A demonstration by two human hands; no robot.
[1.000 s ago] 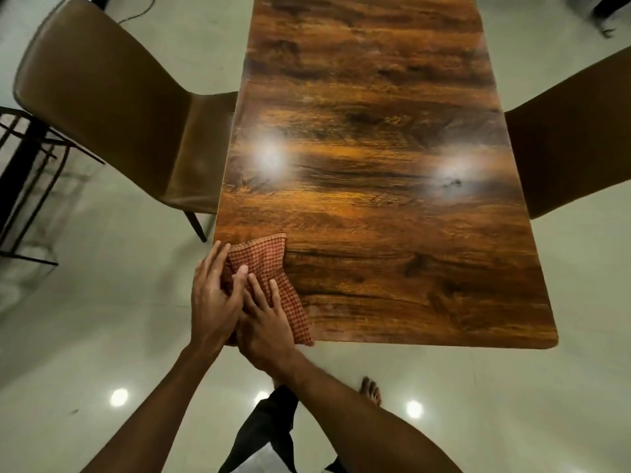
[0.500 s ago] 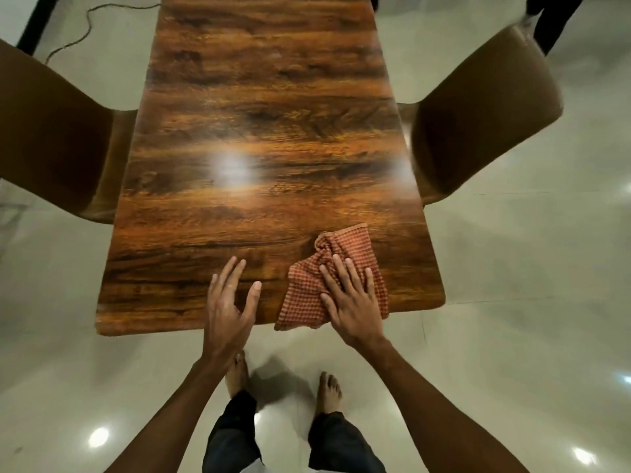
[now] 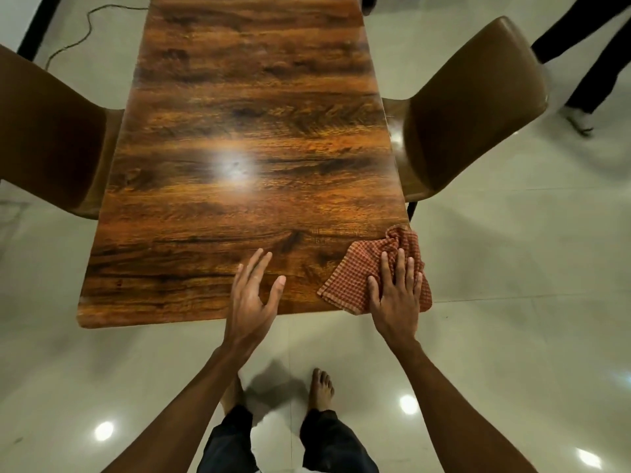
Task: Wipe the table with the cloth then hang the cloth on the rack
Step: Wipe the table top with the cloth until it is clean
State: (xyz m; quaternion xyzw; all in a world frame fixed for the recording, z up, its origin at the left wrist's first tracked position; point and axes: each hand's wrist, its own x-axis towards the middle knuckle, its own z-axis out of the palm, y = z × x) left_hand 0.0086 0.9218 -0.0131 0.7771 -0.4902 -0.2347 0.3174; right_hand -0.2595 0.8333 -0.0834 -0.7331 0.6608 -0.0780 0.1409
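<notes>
A red checked cloth (image 3: 355,274) lies bunched on the near right corner of the glossy wooden table (image 3: 246,131), part of it over the right edge. My right hand (image 3: 396,295) presses flat on the cloth with its fingers spread. My left hand (image 3: 252,295) rests flat on the bare wood near the front edge, left of the cloth, fingers apart and holding nothing. No rack is in view.
A brown chair (image 3: 471,107) stands at the table's right side and another brown chair (image 3: 47,138) at its left. Another person's dark-clad legs (image 3: 594,52) stand at the far right. A cable (image 3: 85,25) lies on the shiny tiled floor at the far left.
My right hand has slid the cloth along the front edge from the near left corner to the near right corner. My left hand came off the cloth and now lies on the wood.
</notes>
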